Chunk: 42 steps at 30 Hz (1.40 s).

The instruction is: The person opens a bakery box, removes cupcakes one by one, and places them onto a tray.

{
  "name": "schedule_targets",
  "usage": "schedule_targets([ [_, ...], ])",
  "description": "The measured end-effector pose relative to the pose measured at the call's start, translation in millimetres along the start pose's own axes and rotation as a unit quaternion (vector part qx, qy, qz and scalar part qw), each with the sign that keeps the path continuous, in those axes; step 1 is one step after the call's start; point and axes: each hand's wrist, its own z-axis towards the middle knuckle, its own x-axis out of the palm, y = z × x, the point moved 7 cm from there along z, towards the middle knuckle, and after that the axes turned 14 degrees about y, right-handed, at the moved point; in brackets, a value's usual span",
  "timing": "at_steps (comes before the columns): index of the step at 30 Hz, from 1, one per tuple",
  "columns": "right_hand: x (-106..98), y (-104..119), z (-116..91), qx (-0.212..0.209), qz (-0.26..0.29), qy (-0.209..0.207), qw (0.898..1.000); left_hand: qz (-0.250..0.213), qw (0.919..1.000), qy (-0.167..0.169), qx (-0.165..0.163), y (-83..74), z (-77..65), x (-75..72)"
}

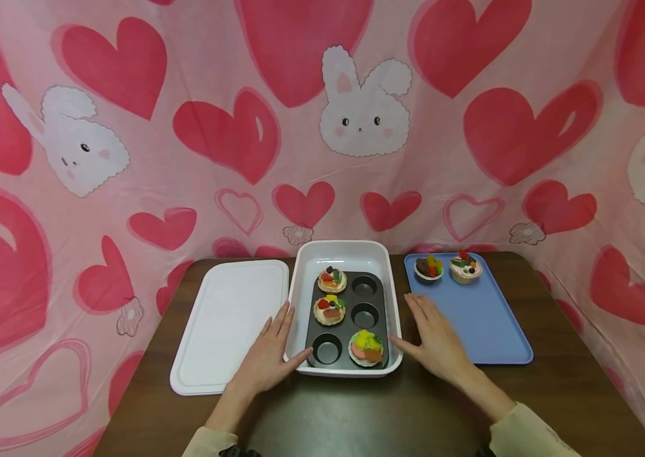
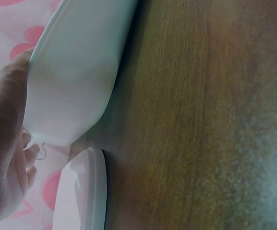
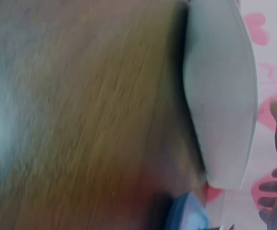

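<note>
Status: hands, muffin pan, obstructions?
Left hand, right hand flanking white tub, gripping nothing. Muffin pan inside, three fruit-topped tarts loaded. No obstruction seen.

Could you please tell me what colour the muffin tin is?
The tin is dark grey; the head view shows it best.

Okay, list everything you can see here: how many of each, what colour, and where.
Table: 1, brown, lower part of the head view
Backdrop: 1, pink with red hearts and white rabbits, behind the table
Deep tray: 1, white, far middle of the table
Muffin tin: 1, dark grey, inside the deep tray
Tarts: 3, pale with colourful toppings, in the tin
Flat tray: 1, white, left of the deep tray
Blue tray: 1, blue, right of the deep tray
Cupcakes: 2, one dark, one pale, far end of the blue tray
Sleeves: 2, beige, bottom edge
Left grip: 1, bare, at the deep tray's left side
Right grip: 1, bare, by its right side
</note>
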Motion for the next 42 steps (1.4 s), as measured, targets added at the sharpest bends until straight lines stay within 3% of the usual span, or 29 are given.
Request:
schedule_targets([
  [8,6.7,26.1,2.0,-0.068,-0.018,0.035,0.997,0.001,0.9992,0.028,-0.028,1.4,2.1,0.2],
  [18,11.1,44.7,19.4,-0.102,-0.013,0.104,0.989,0.035,0.998,0.038,-0.036,-7.0,1.2,-4.7],
  [29,22.6,46.9,29.9,-0.11,-0.003,0.163,0.98,0.047,0.9985,0.023,-0.018,-11.2,-0.6,-0.4],
  [33,23.6,44.7,30.8,-0.102,0.028,0.174,0.979,0.046,0.9987,0.018,-0.016,-10.8,-0.5,1.2],
  [36,26.4,41.6,31.2,-0.119,0.034,0.164,0.979,0.05,0.9985,0.017,-0.015,-10.7,-0.6,1.5],
  [42,27.5,49.8,34.2,-0.123,0.003,0.178,0.976,0.049,0.9986,0.013,-0.014,-11.6,-2.2,0.6],
])
